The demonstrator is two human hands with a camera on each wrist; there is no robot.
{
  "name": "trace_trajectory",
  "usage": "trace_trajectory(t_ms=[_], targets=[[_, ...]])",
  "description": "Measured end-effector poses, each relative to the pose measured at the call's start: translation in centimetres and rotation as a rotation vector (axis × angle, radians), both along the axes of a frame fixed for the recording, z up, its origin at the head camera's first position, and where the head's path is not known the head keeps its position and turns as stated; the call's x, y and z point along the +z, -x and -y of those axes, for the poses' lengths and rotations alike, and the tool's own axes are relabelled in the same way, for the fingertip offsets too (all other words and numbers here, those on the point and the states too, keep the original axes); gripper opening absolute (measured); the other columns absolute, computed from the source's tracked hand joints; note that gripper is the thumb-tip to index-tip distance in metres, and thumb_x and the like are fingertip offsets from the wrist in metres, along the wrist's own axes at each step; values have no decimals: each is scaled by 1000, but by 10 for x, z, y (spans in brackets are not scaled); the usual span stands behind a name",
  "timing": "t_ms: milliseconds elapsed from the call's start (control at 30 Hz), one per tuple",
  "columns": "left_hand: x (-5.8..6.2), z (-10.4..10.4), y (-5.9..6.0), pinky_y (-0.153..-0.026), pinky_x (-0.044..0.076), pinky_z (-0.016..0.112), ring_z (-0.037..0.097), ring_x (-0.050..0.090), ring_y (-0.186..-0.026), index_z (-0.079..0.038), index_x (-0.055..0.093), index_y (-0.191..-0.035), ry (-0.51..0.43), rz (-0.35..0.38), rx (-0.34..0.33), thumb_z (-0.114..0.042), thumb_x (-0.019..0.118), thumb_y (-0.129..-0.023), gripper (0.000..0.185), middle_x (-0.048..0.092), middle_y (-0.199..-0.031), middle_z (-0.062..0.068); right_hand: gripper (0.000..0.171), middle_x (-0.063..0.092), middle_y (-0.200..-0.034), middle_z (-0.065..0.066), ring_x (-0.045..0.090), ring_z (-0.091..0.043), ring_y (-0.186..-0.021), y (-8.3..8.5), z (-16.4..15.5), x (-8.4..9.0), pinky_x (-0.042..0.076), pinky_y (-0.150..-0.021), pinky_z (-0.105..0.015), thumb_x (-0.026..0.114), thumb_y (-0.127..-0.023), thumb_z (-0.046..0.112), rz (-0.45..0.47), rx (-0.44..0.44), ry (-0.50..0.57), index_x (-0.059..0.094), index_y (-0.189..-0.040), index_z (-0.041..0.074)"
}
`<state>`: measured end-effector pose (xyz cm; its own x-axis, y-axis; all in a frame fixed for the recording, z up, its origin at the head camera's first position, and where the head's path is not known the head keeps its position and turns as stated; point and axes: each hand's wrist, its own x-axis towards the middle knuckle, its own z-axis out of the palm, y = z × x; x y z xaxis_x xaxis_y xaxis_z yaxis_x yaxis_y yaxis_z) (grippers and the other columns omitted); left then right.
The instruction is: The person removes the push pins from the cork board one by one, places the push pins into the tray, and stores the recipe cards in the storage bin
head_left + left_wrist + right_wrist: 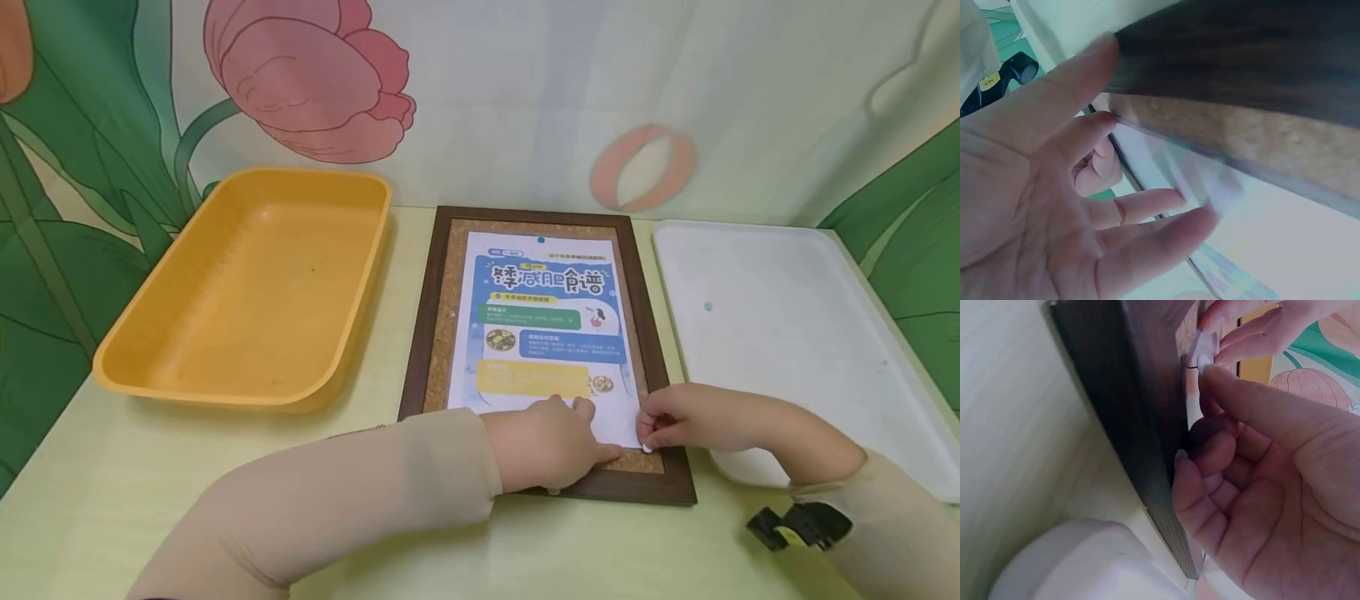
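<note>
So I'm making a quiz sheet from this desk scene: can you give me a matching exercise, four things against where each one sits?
Things:
1. yellow tray
2. white tray
3. poster
4. blue pin

Places:
A. at the poster's top edge
B. right of the cork board
C. flat on the cork board
D. left of the cork board

Pairs: 1-D, 2-B, 3-C, 4-A
</note>
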<state>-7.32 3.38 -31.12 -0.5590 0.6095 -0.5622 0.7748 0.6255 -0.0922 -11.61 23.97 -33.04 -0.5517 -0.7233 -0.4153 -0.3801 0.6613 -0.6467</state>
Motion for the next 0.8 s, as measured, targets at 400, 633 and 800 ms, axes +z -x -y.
trace_trajectory(t_ms=[400,633,800], targets=[[7,-9,-1,-72,50,27,24,52,-107,-51,23,-143,81,-25,-34,-33,66,-86,74,36,-140,9,8,50,-73,8,48,-7,-69,3,-5,2,42,-63,-24,58,-92,15,36,4,30,59,-84,14],[2,0,2,-61,44,26,15,46,-82,-51,26,-142,7,-15,-44,-34,76,-77,83,41,-128,5,8,52,-75,7,49,-7,-71,2,-11,0,42,-63,-23,58,-93,17,12,-43,77,60,-86,13],[-8,14,7,-69,47,29,18,45,-102,-51,27,-141,-65,5,-21,-47,71,-78,77,35,-138,5,9,54,-78,6,50,-8,-73,0,-14,-3,42,-65,-24,59,-92,20,-9,-88,75,60,-86,13]])
